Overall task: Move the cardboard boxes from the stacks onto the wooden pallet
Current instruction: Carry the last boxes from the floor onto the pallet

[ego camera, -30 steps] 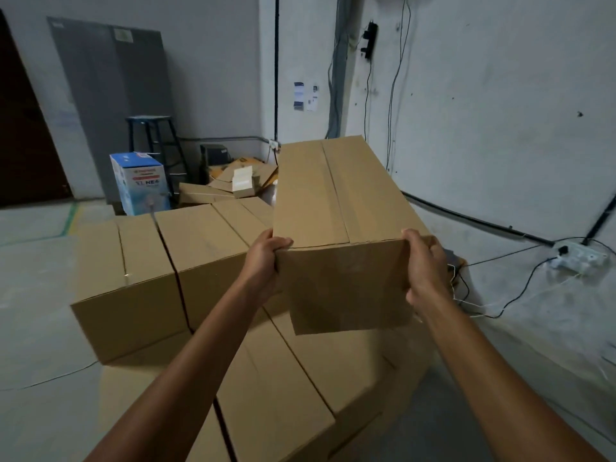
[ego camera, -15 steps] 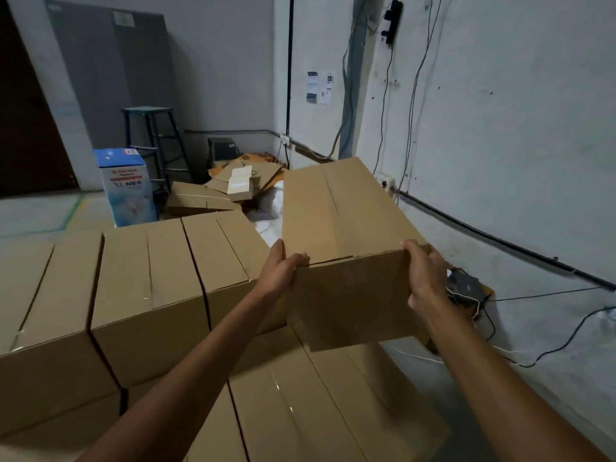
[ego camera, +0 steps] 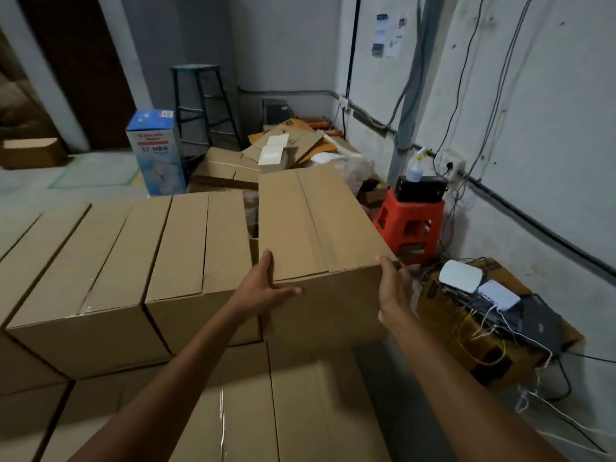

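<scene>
The cardboard box (ego camera: 316, 235) sits at the right end of the upper layer of the stack, its long side running away from the person and its taped seam facing up. A narrow gap separates it from the neighbouring boxes (ego camera: 186, 248) of the same layer, which stand side by side to its left. Its near end appears to rest on the lower layer (ego camera: 266, 405), though the shadow under it makes that hard to confirm.

The left hand (ego camera: 263, 288) grasps the box's near left corner: the thumb stands up along the left edge and the fingers (ego camera: 293, 290) lie across the near face. The right hand (ego camera: 395, 291) clasps the near right corner, thumb hooked on the top edge, palm against the right side, the other fingers hidden behind it.

On the floor past the stack's far edge stand a blue printed carton (ego camera: 156, 151) and a dark stool (ego camera: 203, 105), with flattened cardboard (ego camera: 290, 145) piled in the corner of the room. To the right of the stack a red plastic stool (ego camera: 411, 225) carries a black device and a spray bottle (ego camera: 416, 166). Nearer, a white router (ego camera: 461, 280) lies among cables on another carton.
</scene>
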